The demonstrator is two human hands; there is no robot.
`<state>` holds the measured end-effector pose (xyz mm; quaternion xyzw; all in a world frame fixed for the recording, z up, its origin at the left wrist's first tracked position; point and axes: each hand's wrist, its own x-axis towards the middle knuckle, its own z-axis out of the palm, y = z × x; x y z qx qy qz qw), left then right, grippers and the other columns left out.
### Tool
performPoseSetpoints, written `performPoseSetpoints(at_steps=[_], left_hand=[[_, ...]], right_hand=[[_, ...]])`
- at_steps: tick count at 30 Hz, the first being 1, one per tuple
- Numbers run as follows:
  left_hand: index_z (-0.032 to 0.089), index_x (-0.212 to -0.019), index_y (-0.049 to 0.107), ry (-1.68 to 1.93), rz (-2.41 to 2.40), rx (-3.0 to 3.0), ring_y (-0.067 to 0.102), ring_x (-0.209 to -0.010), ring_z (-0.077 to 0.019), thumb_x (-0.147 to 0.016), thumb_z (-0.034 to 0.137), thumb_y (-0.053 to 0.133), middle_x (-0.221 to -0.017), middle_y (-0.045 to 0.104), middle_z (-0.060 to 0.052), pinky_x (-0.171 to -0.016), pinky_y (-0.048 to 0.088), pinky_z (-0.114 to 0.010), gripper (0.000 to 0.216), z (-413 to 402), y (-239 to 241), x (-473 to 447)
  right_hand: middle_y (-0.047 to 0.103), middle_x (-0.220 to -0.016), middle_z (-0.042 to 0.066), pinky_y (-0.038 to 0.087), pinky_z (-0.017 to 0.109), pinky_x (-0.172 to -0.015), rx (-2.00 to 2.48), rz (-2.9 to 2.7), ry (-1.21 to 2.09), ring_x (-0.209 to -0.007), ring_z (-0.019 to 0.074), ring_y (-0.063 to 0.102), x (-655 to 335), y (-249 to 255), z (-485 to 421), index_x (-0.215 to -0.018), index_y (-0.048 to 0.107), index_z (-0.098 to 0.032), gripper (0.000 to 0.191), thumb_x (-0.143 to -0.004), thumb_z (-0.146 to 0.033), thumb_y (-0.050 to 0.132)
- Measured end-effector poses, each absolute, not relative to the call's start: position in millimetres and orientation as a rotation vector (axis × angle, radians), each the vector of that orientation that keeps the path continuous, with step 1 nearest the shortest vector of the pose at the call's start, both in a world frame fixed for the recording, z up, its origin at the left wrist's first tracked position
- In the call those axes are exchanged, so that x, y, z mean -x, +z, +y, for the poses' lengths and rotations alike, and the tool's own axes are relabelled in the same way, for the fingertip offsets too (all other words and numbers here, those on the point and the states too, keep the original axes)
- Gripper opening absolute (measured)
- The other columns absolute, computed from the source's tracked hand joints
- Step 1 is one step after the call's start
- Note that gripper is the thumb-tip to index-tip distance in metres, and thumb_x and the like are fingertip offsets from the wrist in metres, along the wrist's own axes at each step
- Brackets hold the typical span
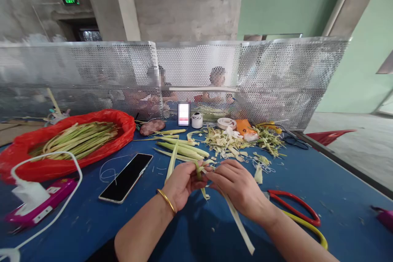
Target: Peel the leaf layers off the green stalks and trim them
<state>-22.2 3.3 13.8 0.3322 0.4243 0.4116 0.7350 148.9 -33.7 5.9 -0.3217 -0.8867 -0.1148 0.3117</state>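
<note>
Reading clock from between the hands, 12 = straight ahead.

Looks like mid-fold: working leaf strip into a small folded piece (199,170), held up over the blue counter (80,221), dead centre. With left hand (181,184), pinching the folded piece between thumb and fingertips, so acting as clamp. With right hand (236,182), coming in from 3 o'clock, fingers bent and up against the piece. Can't tell about right grip, pinching or only pressing; thumb hidden.

Seeing a long pale strip (238,221) trailing from under the right hand toward 5 o'clock; can't tell whether joined to the piece. Also a short tail (204,193) hanging at 6.

For next move, probably need to hold left pinch firm, then tuck or draw tight with right fingertips. Go easy on the pull; could split thin leaf. Don't relax left early either, or risk unrolling the fold.

Wouldn't trim yet, judging by loose ends. For later, can reach scissors (273,193) at 4, partly behind right forearm. Can restock from loose leaves (184,149) at 11 or stalks (82,139) in red bag (127,125) at 10. Keep clear of scrap pile (224,141) at 1 and phone (127,178) at 9.
</note>
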Motion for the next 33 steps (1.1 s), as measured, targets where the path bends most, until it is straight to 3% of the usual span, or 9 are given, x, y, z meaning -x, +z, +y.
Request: performPoseSetpoints(at_steps=[8,13,18,26,30,33], left_hand=[[0.011,-0.072,0.067,0.719,0.911,-1.212,0.062,-0.050,-0.0127,-0.074,0.037,0.068,-0.065,0.067,-0.006,-0.046,0.047,-0.020,0.026,-10,16,17],[0.011,-0.078,0.069,0.546,0.808,-1.181,0.062,-0.052,-0.0120,-0.074,0.037,0.067,-0.071,0.070,-0.009,-0.050,0.048,-0.021,0.026,-15,17,18],[0.010,-0.082,0.068,0.505,0.779,-1.091,0.063,-0.057,-0.0117,-0.071,0.033,0.070,-0.075,0.069,-0.008,-0.054,0.050,-0.021,0.026,-11,15,20],[0.014,-0.079,0.062,0.515,0.987,-1.145,0.062,-0.052,-0.0117,-0.066,0.037,0.075,-0.071,0.065,-0.003,-0.046,0.046,-0.019,0.030,-8,10,18],[0.011,-0.081,0.069,0.580,0.972,-1.164,0.060,-0.055,-0.0105,-0.065,0.037,0.078,-0.073,0.065,-0.004,-0.050,0.047,-0.020,0.032,-8,11,18],[0.011,-0.088,0.071,0.589,0.828,-1.107,0.060,-0.062,-0.0107,-0.068,0.038,0.077,-0.086,0.068,-0.008,-0.054,0.048,-0.021,0.034,-7,11,19]], right_hand=[[0.064,-0.084,0.005,0.047,0.028,-0.069,0.965,-1.815,0.293,-0.079,0.0173,0.061,-147,7,-34,-0.084,0.068,-0.021,0.014,-0.090,-0.025,0.055],[0.058,-0.065,0.001,0.040,0.023,-0.050,1.229,-1.602,0.734,-0.055,0.0121,0.051,-141,-1,-28,-0.060,0.057,-0.018,0.031,-0.085,-0.036,0.055],[0.055,-0.058,-0.001,0.034,0.022,-0.050,1.392,-1.664,0.610,-0.054,0.0117,0.047,-138,-4,-28,-0.062,0.054,-0.019,0.032,-0.087,-0.038,0.050],[0.050,-0.055,-0.003,0.028,0.024,-0.048,1.465,-1.672,0.554,-0.052,0.0116,0.039,-140,-6,-28,-0.057,0.050,-0.020,0.034,-0.084,-0.038,0.052],[0.050,-0.053,-0.003,0.031,0.023,-0.048,1.443,-1.614,0.587,-0.052,0.0120,0.042,-140,-6,-26,-0.058,0.052,-0.020,0.031,-0.083,-0.038,0.053],[0.052,-0.055,-0.003,0.034,0.022,-0.048,1.432,-1.526,0.658,-0.051,0.0122,0.046,-141,-7,-23,-0.063,0.055,-0.020,0.028,-0.083,-0.039,0.053]])
